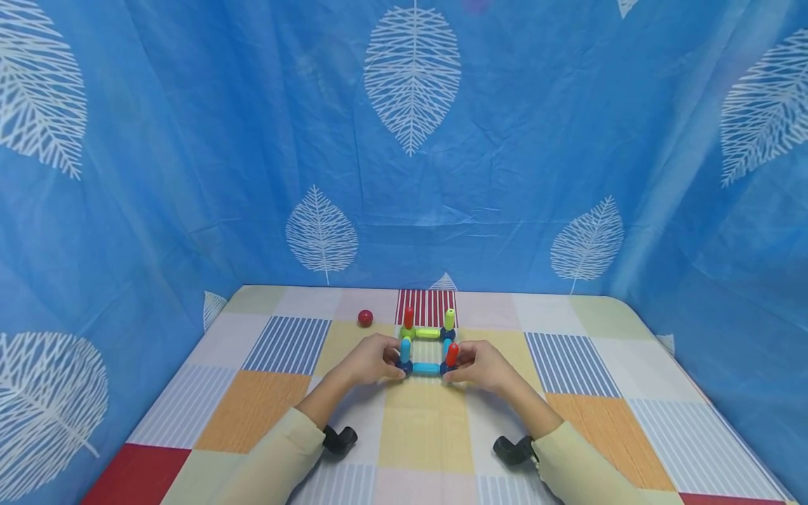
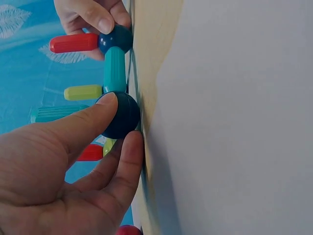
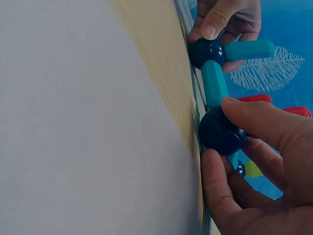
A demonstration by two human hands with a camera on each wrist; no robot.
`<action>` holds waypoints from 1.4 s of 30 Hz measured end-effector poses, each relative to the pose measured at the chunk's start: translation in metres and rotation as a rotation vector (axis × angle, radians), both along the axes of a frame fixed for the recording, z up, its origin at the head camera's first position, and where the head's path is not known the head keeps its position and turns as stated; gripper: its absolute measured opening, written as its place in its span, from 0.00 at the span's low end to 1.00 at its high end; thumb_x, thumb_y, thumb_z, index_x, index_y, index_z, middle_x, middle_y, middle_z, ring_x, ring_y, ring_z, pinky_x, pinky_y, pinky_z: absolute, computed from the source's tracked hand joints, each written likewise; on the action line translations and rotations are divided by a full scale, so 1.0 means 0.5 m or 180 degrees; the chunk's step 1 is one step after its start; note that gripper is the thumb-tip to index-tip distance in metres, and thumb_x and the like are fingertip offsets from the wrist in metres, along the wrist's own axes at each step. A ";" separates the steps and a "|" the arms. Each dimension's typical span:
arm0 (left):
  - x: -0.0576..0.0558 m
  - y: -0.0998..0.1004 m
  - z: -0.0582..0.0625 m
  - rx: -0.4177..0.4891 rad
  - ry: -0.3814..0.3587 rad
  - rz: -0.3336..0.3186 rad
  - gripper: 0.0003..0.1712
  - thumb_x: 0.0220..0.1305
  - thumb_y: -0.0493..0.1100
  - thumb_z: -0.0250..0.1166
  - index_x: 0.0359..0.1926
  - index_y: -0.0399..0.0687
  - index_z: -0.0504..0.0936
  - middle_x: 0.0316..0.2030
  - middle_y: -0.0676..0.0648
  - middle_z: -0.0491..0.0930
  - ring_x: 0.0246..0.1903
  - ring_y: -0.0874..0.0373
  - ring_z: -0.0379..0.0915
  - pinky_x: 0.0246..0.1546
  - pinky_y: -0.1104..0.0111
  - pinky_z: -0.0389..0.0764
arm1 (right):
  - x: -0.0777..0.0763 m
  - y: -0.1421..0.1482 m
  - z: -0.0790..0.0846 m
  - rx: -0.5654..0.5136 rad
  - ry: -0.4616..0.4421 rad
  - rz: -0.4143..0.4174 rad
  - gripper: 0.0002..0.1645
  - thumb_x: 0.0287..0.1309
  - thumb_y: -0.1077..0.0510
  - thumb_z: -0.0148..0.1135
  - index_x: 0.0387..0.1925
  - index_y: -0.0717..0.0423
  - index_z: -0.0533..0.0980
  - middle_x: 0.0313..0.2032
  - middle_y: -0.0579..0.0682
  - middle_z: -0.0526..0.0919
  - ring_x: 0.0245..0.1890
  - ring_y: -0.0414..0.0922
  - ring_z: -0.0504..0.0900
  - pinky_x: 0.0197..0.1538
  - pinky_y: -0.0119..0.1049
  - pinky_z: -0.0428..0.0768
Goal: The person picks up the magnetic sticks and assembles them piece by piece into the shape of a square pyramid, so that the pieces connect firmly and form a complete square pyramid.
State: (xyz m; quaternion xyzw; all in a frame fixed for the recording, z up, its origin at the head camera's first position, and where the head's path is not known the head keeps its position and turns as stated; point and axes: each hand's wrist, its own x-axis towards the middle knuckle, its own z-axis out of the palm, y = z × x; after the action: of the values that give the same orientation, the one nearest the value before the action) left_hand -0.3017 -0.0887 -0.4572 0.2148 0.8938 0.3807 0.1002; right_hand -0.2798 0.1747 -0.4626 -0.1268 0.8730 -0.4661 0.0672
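A square frame of magnetic rods and balls lies on the table, with an upright rod on each corner ball. My left hand [image 1: 372,359] pinches the front-left dark blue ball [image 2: 122,117] between thumb and fingers, below a standing cyan rod [image 1: 405,350]. My right hand [image 1: 482,363] grips the front-right dark blue ball [image 3: 222,132], which bears a red rod [image 1: 452,353]. A cyan rod [image 1: 426,368] joins these two balls. At the back, a yellow-green rod [image 1: 428,333] links a green ball [image 1: 407,332] and another dark blue ball [image 1: 447,334]. Fingers partly hide the frame's sides.
Behind the frame to the left lies a loose red ball [image 1: 365,318]. A patchwork cloth [image 1: 429,428] covers the table. Blue leaf-print curtains [image 1: 410,210] hang at the back and both sides. Black curved pieces [image 1: 341,440] show at both wrists.
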 end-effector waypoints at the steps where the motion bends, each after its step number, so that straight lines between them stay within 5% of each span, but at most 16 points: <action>1: 0.000 0.000 0.000 -0.0008 0.0009 0.0010 0.10 0.57 0.37 0.78 0.35 0.52 0.84 0.37 0.51 0.86 0.37 0.56 0.77 0.46 0.61 0.83 | -0.001 0.000 -0.001 -0.0005 -0.0006 0.0007 0.15 0.48 0.63 0.80 0.37 0.61 0.83 0.31 0.51 0.86 0.32 0.42 0.78 0.37 0.34 0.77; 27: 0.004 -0.005 0.003 0.0039 0.0077 0.0025 0.10 0.56 0.40 0.78 0.38 0.50 0.86 0.37 0.49 0.86 0.37 0.57 0.79 0.41 0.63 0.83 | -0.005 0.019 -0.011 -0.0380 -0.0135 0.0143 0.17 0.50 0.62 0.78 0.42 0.64 0.84 0.36 0.54 0.89 0.35 0.41 0.83 0.38 0.33 0.82; 36: 0.007 -0.011 0.008 0.0698 0.0264 0.0241 0.11 0.61 0.40 0.75 0.44 0.47 0.87 0.37 0.50 0.86 0.39 0.59 0.81 0.42 0.66 0.83 | 0.008 0.037 0.011 -0.0498 0.0204 0.0065 0.19 0.54 0.58 0.77 0.47 0.60 0.85 0.39 0.54 0.88 0.37 0.42 0.84 0.40 0.34 0.85; 42: -0.002 0.000 0.005 0.0755 0.0349 0.0257 0.12 0.62 0.41 0.75 0.46 0.44 0.88 0.36 0.50 0.87 0.36 0.61 0.80 0.39 0.69 0.84 | -0.002 0.018 0.010 -0.0427 0.0422 -0.0172 0.15 0.57 0.55 0.76 0.45 0.56 0.87 0.40 0.52 0.90 0.39 0.41 0.85 0.43 0.29 0.83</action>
State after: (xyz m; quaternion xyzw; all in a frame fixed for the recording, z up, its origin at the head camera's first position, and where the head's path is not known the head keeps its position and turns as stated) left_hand -0.3026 -0.0887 -0.4546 0.2094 0.8546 0.4751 0.0097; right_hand -0.2806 0.1838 -0.4577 -0.1380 0.8455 -0.5157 -0.0120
